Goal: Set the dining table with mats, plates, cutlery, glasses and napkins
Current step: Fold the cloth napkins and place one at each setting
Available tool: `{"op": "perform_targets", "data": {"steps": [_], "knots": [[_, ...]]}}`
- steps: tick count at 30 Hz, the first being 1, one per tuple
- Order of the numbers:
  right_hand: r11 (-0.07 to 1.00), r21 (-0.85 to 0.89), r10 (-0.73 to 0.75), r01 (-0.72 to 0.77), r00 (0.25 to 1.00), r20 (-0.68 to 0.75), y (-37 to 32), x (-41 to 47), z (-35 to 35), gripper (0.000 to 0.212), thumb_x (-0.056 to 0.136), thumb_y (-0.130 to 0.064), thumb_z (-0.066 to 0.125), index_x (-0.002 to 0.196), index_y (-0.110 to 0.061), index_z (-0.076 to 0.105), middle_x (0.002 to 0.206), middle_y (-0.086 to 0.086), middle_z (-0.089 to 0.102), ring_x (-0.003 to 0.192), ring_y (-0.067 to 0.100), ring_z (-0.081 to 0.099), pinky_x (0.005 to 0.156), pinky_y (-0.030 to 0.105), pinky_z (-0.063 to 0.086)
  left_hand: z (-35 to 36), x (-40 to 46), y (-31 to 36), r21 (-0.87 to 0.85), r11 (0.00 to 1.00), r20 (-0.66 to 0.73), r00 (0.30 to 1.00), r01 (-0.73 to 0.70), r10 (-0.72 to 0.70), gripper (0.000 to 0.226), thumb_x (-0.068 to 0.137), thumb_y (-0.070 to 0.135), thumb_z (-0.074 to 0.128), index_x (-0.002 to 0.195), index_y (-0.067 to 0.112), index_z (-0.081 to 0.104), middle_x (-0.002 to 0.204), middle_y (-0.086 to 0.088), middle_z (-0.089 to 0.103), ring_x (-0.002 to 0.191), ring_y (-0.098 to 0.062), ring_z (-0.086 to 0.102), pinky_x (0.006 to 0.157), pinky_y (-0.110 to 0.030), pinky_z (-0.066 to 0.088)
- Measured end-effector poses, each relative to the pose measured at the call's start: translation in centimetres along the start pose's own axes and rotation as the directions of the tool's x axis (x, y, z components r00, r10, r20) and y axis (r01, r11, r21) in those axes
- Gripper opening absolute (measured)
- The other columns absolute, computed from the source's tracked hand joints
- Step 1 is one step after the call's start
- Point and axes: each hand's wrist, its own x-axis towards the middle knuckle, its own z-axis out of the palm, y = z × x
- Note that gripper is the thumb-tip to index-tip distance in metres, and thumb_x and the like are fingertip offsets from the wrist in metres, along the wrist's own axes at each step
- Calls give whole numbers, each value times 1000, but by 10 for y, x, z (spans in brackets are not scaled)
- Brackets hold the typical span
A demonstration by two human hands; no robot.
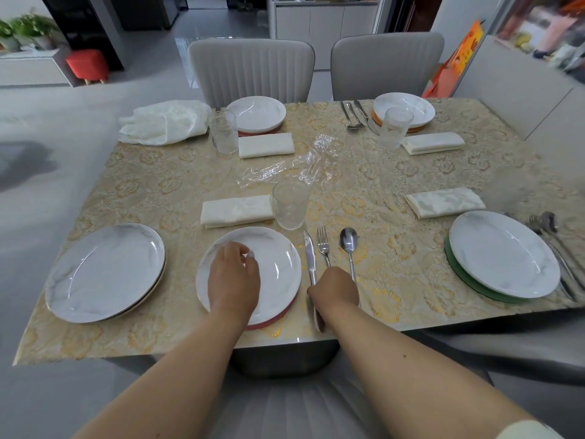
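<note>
Head view: your right hand (334, 288) curls over the handles of knife (309, 258), fork (323, 245) and spoon (349, 245), all pointing away; left hand (233, 277) rests loose on the plate (278, 264).

two grey chairs (251, 69), red stool (87, 65), crumpled clear plastic (297, 166), potted plants (27, 30)

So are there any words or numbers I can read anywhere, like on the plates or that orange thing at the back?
None can be read.
Orange hanging sign beside the right chair: it carries marks, but they are too blurred to read.
Plates, such as the near plate: only grey marbling, no words.
Glasses, such as the near glass: only a pressed pattern.
Knife: only decoration on the blade.
</note>
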Motion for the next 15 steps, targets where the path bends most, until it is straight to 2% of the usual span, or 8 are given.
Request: {"op": "perform_targets", "data": {"steps": [2,4,6,8,11,13,15], "knots": [[1000,4,-17,18,998,-52,5,4,-5,7,89,-20,55,88,-13,54,88,4,58,80,23,57,60,26,39,4,-7,6,21,994,76,991,-108,106,17,96,16,46,103,10,61,98,-1,59,93,-21,57,79,-27,41],[1000,9,-29,30,993,-112,13,12,-13,12,92,-26,55,90,-14,52,87,3,56,76,23,53,61,26,38,15,-18,13,123,947,272,928,-298,256,23,97,15,45,112,10,62,108,-7,60,100,-27,58,85,-32,43],[999,5,-33,33,994,-106,20,19,-19,18,92,-32,57,91,-14,53,89,4,57,79,24,55,62,26,37,30,-31,22,227,827,519,783,-514,344,29,96,12,43,120,12,60,115,-9,58,105,-29,58,89,-35,44],[1000,-11,-26,25,998,-64,24,25,-21,21,90,-31,60,97,-11,59,95,5,62,87,25,60,63,26,38,45,-43,28,244,728,688,643,-641,336,33,91,4,44,120,12,58,116,-10,56,107,-28,57,91,-34,45],[1000,-10,1,-1,1000,-25,23,28,-17,14,87,-21,62,94,-8,64,96,8,66,78,24,58,59,23,38,61,-53,27,181,697,778,534,-694,329,31,84,0,48,113,6,56,112,-12,54,104,-30,55,89,-35,43],[999,10,32,-32,999,-5,23,28,-16,9,84,-17,63,87,-8,63,89,8,65,72,23,55,51,21,35,67,-57,25,170,691,781,524,-702,339,34,83,1,48,117,4,53,112,-13,51,103,-30,53,87,-34,40],[998,19,60,-60,998,3,26,27,-17,7,84,-14,64,87,-9,61,90,9,65,77,25,60,55,21,38,70,-59,24,172,687,771,531,-706,352,42,83,1,48,125,2,48,116,-14,49,104,-29,50,88,-32,38]]}}
